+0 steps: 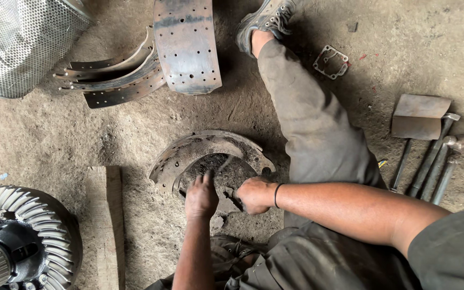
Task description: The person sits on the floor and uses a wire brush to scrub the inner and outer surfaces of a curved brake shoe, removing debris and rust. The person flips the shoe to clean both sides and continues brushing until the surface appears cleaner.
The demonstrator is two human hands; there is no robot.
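- On the dirt floor [38, 139], between the person's legs, a curved brake shoe [210, 147] lies on its edge side, arch upward in the view, so its inner web faces both hands.
- Left hand [201, 196] rests flat inside the arch, fingers together and pointing up at the web; it seems to steady the shoe rather than grip it.
- Right hand [254, 194], a dark band on its wrist, is curled into a fist against the shoe's right inner side. Something small and dark pokes out of the fist, perhaps a tool; what it is cannot be told.
- One trouser leg [312, 123] stretches out past the shoe to a worn boot [267, 19], apparently bracing the person low over the work.
- More brake shoes [119, 75] lie stacked at upper left, and a wide one [187, 45] with rows of rivet holes lies just beside them, well apart from the hands.
- A perforated metal drum [17, 45] fills the top left corner.
- A ring gear [22, 236] sits at lower left, with a wooden block [107, 225] between it and the shoe.
- At right lie a bent metal plate [420, 115], a hammer [436, 153], several rods beside it, and a thin gasket [331, 62] nearer the boot.
- No packages, labels or signs show.
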